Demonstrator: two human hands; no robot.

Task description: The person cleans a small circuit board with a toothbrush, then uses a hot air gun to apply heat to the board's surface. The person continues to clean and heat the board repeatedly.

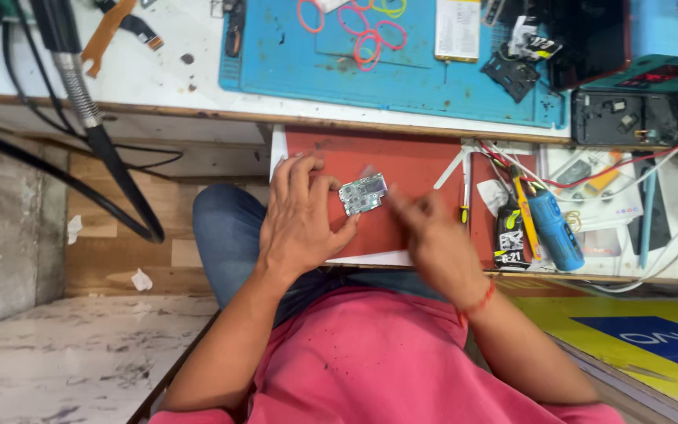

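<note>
Left hand (301,224) pinches a small green-grey circuit board (362,194), grip closed on its left edge with thumb below and fingers curled on top, board lifted slightly over the red mat (413,165). Landmark is the red mat: it lies on a pull-out tray in front of the person, below the bench (158,74) edge. Right hand (433,239) sits over the mat's lower right part, just right of the board, motion-blurred; fingers point toward the board, something thin and pale at the fingertips, cannot tell what, cannot tell whether that grip is pinched or spread. Red thread bracelet (476,302) on the right wrist. Right of the mat: white cloth scrap (494,192), black bottle with yellow-green cap (509,235), blue cylindrical tool (555,228), yellow-handled tool (523,208) between them, red wires (590,174) running across. Above the mat, on the bench: blue work mat (402,74) with pink, orange and yellow rubber bands (366,35), a white paper card (458,30), black parts (515,71). Far left of the mat: black cables (115,169) and a metal-sprung hose (80,86) hanging down. Below the mat: blue jeans knee (225,235) and pink shirt (378,361).
</note>
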